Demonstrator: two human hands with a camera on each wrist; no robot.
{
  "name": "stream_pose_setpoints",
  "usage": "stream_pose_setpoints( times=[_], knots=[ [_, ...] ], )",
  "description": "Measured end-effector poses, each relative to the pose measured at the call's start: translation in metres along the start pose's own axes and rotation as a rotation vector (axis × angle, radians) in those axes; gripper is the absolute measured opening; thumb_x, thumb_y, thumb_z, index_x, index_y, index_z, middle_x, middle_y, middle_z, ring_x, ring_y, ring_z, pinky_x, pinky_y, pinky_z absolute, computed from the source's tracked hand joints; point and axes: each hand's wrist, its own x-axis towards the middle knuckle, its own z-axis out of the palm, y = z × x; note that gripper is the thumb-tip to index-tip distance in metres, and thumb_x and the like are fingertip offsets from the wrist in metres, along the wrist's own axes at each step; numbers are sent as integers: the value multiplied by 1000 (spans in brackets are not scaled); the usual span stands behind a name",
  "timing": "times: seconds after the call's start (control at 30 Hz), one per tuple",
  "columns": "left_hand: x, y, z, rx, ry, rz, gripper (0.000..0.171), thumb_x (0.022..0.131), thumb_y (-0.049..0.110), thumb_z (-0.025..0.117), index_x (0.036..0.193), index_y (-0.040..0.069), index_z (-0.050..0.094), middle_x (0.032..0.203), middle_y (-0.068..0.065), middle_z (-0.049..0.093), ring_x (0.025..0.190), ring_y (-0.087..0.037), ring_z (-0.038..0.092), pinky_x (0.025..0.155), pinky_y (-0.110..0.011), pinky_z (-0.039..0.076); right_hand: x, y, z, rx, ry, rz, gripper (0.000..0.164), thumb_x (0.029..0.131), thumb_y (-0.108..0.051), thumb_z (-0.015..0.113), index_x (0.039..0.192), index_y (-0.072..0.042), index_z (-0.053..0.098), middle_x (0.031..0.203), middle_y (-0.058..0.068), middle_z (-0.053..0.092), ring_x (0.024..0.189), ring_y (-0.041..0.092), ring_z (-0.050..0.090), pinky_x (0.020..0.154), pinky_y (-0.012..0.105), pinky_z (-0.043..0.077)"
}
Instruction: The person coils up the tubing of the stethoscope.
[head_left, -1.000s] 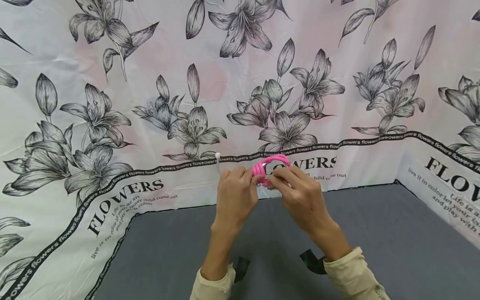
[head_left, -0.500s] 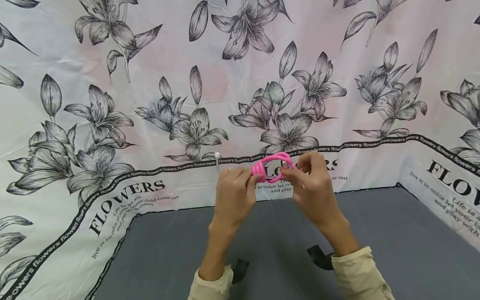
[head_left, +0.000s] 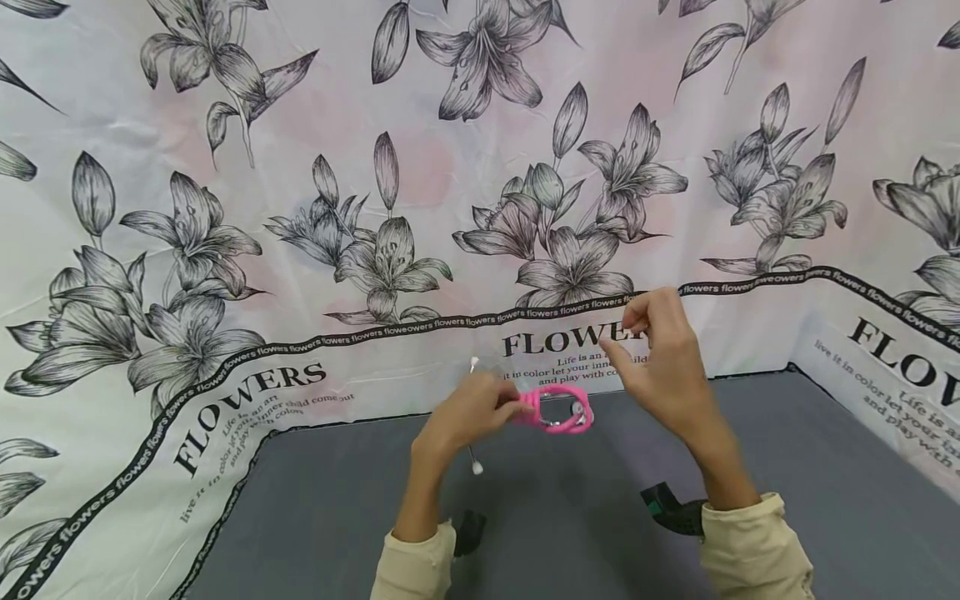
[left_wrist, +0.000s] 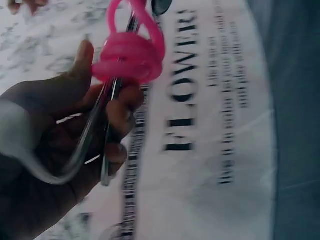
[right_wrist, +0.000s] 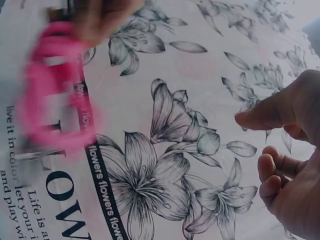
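A pink stethoscope (head_left: 531,407) hangs in the air over the table's far part, its tubing wound into a coil with a loop sticking out to the right. My left hand (head_left: 467,414) grips it at the metal ear tubes (left_wrist: 80,155), beside the coil. White eartips (head_left: 477,468) show above and below that hand. A round metal chest piece (head_left: 577,409) sits at the loop's right end. My right hand (head_left: 666,367) is up and to the right, apart from the stethoscope, with fingers loosely bent and nothing in them. In the right wrist view the stethoscope is blurred.
A grey tabletop (head_left: 562,533) lies under both arms. Behind it rises a white cloth (head_left: 420,75) printed with lilies and lettering, running along the left and right sides too. Dark straps (head_left: 671,510) show near both sleeves.
My right hand has let go of the loop and moved away to the right. The left hand has lowered and turned the stethoscope, bringing a second eartip into sight below.
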Motion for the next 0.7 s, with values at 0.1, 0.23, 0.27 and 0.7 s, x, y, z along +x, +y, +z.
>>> stream_pose_setpoints(
  times=[0.1,0.23,0.27,0.7],
  knots=[
    [7,-15,25,-64,-230,-13,29,86,30,63,63,12,66,48,6,52,40,-3,45,43,-16,35,0,2,-2,-12,1,26,36,68,11,72,88,1,45,85,12,41,77,19,40,66,24,30],
    [12,-20,56,-165,-466,-29,31,86,31,62,65,8,68,54,-2,62,47,-14,61,49,-18,45,-2,3,1,-18,-60,59,28,73,7,70,87,-2,47,85,9,42,78,17,43,68,25,33],
    [12,-19,61,-177,-516,-39,31,85,30,62,65,7,67,55,-3,63,49,-16,62,51,-19,47,-2,3,2,-21,-75,66,26,74,6,69,87,-3,48,85,8,43,78,18,43,68,26,33],
    [1,8,58,241,-667,-238,46,66,47,76,49,15,48,48,12,31,47,-3,26,43,-21,25,-3,4,9,-42,-197,99,20,79,-1,68,86,-5,50,87,5,46,81,19,47,71,31,38]
  ],
)
